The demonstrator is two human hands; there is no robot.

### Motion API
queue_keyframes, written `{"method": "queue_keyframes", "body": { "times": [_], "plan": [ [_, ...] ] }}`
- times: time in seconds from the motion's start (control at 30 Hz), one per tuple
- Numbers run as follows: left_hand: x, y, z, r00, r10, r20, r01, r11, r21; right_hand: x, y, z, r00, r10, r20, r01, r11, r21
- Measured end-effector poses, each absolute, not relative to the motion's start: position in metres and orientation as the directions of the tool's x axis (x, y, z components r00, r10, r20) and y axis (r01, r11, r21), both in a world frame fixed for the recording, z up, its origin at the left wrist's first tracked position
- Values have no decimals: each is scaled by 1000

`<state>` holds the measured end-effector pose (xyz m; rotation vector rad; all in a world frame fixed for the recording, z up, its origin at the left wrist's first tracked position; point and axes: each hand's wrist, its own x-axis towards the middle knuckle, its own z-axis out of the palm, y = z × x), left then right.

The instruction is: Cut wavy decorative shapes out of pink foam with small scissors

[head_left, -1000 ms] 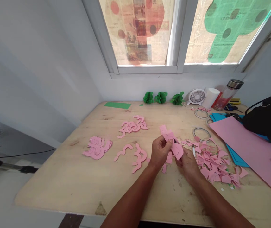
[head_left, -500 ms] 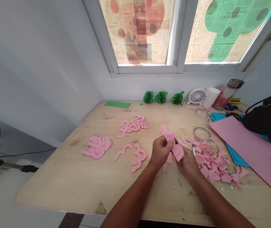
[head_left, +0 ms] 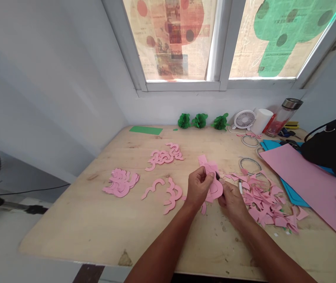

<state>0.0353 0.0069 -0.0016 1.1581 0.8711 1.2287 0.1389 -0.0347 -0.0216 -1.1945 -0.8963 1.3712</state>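
My left hand (head_left: pixel 198 186) pinches a piece of pink paper (head_left: pixel 216 189) with a curved outline, thumb on top. At the paper's right edge, my right hand (head_left: pixel 233 197) is closed around what looks like a pair of scissors (head_left: pixel 218 175); only a short dark part shows, the rest being hidden by fingers and paper. Under and behind the hands lie more pink strips (head_left: pixel 202 159). To the left are wavy cut pink pieces (head_left: pixel 173 195), a looser group (head_left: pixel 163 156) farther back, and a stacked pile (head_left: pixel 121 182).
Pink scraps (head_left: pixel 263 200) and a white marker (head_left: pixel 240 186) lie right of my hands. Beyond are a tape ring (head_left: pixel 250 166), pink sheet (head_left: pixel 306 184), blue sheets (head_left: pixel 291 192) and black bag (head_left: pixel 329 147). Green paper balls (head_left: pixel 199 120), small fan (head_left: pixel 244 119) and bottle (head_left: pixel 282 118) line the wall.
The pink paper has turned in my hands, its rounded end shifting slightly left. More of the dark tool shows by my right fingers. The pieces on the table stay put.
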Motion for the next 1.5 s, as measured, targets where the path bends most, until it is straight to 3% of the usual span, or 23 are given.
{"method": "queue_keyframes", "body": {
  "times": [1.5],
  "plan": [
    [38,6,-2,195,980,45,-260,7,965,137,-36,-15,73,978,-197,-306,-166,-937]
  ]
}}
